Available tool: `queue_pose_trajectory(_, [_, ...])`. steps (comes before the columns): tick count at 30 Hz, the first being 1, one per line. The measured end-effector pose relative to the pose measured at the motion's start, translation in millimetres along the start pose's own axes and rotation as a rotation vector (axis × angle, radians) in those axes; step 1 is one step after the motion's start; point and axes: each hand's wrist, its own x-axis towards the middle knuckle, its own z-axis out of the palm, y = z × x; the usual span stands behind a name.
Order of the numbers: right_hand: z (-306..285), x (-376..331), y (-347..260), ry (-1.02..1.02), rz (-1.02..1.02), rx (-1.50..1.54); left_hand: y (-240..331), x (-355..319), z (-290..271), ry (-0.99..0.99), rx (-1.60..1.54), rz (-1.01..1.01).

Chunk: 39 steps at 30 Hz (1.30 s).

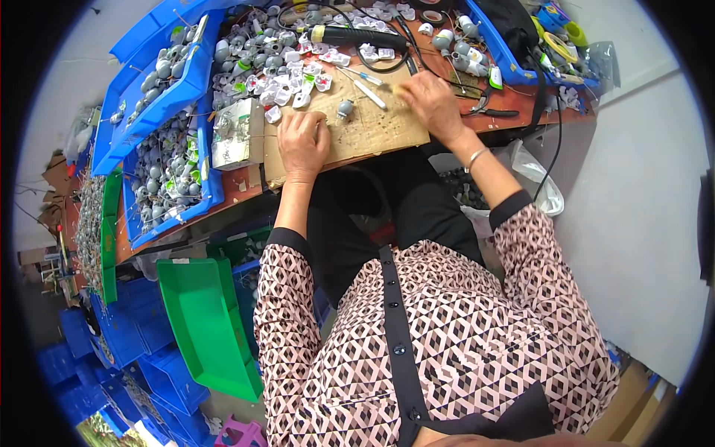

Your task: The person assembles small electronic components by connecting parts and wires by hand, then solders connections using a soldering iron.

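My left hand (303,143) rests on the left part of a cardboard sheet (372,134), fingers curled down and thumb tucked close. Whatever it may hold is hidden beneath the fingers. At the sheet's right side my right hand (433,106) is bent with its fingers drawn together. By those fingertips is a small yellowish, blurred patch I cannot identify. Between the hands sits a grey rounded part (345,109). Just beyond it lie a white-handled tool (369,94) and a thin tool with a blue and white handle (366,76), both apart from my hands.
White plastic pieces (283,88) and grey parts heap behind the sheet, near a black-handled corded tool (354,37). Blue trays of parts (167,167) stand left, beside a small box (237,134). Black-handled pliers (491,112) lie right. A green tray (208,320) is below the table.
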Motion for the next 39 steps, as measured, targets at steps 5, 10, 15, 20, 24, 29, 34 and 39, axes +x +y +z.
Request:
queue_pose_trajectory(5, [-6, 6, -67, -0.202, -0.081, 0.026, 8, -2, -9, 0.007, 0.016, 0.126])
queue_pose_trajectory(10, [19, 6, -80, -0.244, -0.074, 0.059, 9, -5, -10, -0.029, 0.038, 0.136])
queue_pose_trajectory(15, [22, 7, -83, -0.227, -0.001, 0.198, 6, 0, -9, -0.065, 0.069, 0.156])
queue_pose_trajectory(20, [25, 28, -67, -0.075, -0.165, 0.266, 9, -1, -14, -0.078, 0.083, 0.191])
queue_pose_trajectory(24, [38, 33, -66, -0.264, -0.119, 0.32, 11, -4, -18, -0.089, 0.076, 0.198])
queue_pose_trajectory(29, [42, 30, -68, -0.251, -0.083, 0.32, 17, -14, -29, -0.059, 0.067, 0.173])
queue_pose_trajectory(34, [44, 33, -69, -0.248, -0.079, 0.308, 19, -31, -31, -0.085, 0.17, 0.175])
queue_pose_trajectory(39, [46, 33, -69, -0.269, -0.083, 0.316, 24, -28, -31, -0.127, 0.164, 0.154])
